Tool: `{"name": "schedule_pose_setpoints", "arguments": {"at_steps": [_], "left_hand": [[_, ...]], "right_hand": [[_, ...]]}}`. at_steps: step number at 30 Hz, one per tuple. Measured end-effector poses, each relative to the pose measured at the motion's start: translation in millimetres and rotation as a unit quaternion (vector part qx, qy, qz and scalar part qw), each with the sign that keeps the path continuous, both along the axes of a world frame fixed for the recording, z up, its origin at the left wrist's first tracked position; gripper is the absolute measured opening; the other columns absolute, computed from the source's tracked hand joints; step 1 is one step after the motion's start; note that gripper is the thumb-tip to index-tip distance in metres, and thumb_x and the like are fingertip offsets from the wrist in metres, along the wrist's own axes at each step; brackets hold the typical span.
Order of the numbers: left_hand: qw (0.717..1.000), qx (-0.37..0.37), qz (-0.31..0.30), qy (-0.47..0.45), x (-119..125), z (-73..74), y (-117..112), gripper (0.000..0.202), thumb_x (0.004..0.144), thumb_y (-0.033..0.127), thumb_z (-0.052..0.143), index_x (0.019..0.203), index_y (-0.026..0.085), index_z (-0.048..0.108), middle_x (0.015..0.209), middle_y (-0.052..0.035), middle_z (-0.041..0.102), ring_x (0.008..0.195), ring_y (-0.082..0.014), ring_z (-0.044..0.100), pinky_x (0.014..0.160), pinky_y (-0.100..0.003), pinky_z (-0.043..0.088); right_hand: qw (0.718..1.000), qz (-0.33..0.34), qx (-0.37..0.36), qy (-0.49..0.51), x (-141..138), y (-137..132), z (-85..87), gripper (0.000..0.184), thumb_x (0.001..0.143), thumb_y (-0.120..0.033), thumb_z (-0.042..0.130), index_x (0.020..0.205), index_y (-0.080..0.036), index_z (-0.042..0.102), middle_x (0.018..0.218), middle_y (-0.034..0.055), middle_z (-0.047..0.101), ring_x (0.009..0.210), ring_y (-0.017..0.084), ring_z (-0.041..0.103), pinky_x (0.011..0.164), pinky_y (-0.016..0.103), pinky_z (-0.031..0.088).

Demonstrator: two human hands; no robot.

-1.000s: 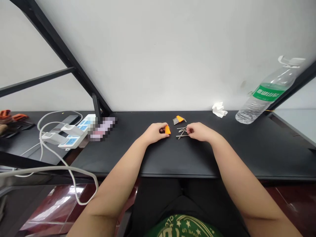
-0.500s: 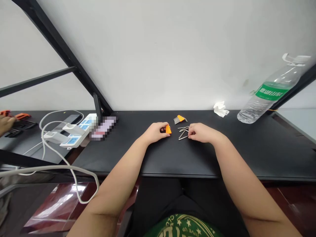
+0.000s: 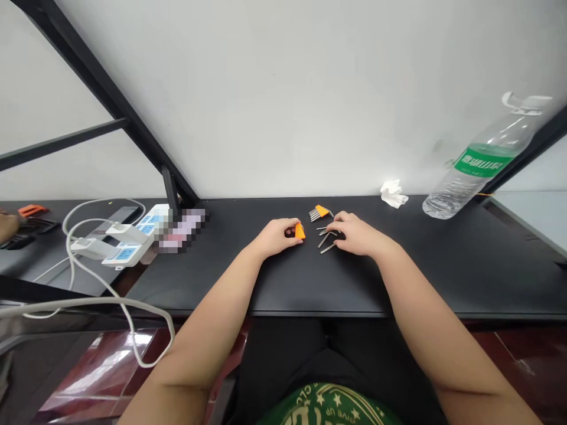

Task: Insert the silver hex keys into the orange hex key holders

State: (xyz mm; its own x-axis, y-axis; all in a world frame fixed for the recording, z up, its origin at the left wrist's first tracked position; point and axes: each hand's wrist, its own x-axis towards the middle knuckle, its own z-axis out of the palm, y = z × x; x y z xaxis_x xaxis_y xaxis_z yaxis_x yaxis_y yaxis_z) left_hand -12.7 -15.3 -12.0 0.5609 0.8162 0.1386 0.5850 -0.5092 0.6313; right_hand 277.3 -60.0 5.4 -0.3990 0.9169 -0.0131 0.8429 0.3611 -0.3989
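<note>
Now the right hand point(image 3: 357, 236) has slid forward from the near end of the loose hex keys point(image 3: 325, 241) and lies over them, fingers curled down; whether they pinch one I cannot tell. The keys lie on the black desk point(image 3: 398, 277), under and just left of its fingertips; three show. The left hand point(image 3: 274, 236) pinches one orange holder point(image 3: 300, 231). A second holder point(image 3: 322, 212), filled with keys, lies just behind.
</note>
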Motion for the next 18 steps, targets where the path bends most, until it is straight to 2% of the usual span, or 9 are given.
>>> {"name": "schedule_pose_setpoints", "arguments": {"at_steps": [4,9,14,18], "left_hand": [[1.000,-0.006,0.002,-0.006,-0.1,-0.1,-0.1,0.038,0.079,0.039,0.079,0.113,0.024,0.071,0.096,0.0005,0.070,0.086,-0.0183,0.063,0.082,-0.030,0.052],[1.000,-0.016,0.006,-0.021,-0.5,-3.5,0.4,0.040,0.078,0.038,0.080,0.114,0.023,0.071,0.100,-0.0002,0.071,0.088,-0.0184,0.064,0.084,-0.030,0.053],[1.000,-0.020,0.004,-0.021,-0.8,-5.8,1.9,0.039,0.077,0.037,0.080,0.114,0.025,0.071,0.101,0.0002,0.071,0.089,-0.0189,0.065,0.085,-0.031,0.053],[1.000,-0.016,0.007,-0.009,-0.9,-5.5,2.5,0.042,0.078,0.038,0.079,0.117,0.025,0.071,0.102,-0.0008,0.071,0.090,-0.0198,0.064,0.085,-0.032,0.052]], "right_hand": [[0.999,0.033,-0.018,-0.021,-6.9,0.8,-2.4,0.038,0.087,-0.018,0.065,0.123,-0.025,0.075,0.137,0.0113,0.060,0.124,0.031,0.053,0.099,0.042,0.050],[0.998,0.048,-0.032,-0.030,-13.6,-5.2,4.0,0.033,0.091,-0.019,0.060,0.119,-0.022,0.077,0.127,0.0111,0.065,0.119,0.030,0.055,0.097,0.040,0.049],[0.996,0.065,-0.056,-0.014,-9.8,-9.9,10.1,0.027,0.087,-0.028,0.068,0.113,-0.026,0.076,0.129,0.0083,0.064,0.120,0.030,0.056,0.091,0.037,0.051],[0.995,0.078,-0.068,-0.008,-12.7,-9.8,6.8,0.025,0.084,-0.018,0.066,0.107,-0.024,0.072,0.124,0.0077,0.065,0.116,0.027,0.058,0.086,0.033,0.050]]}}
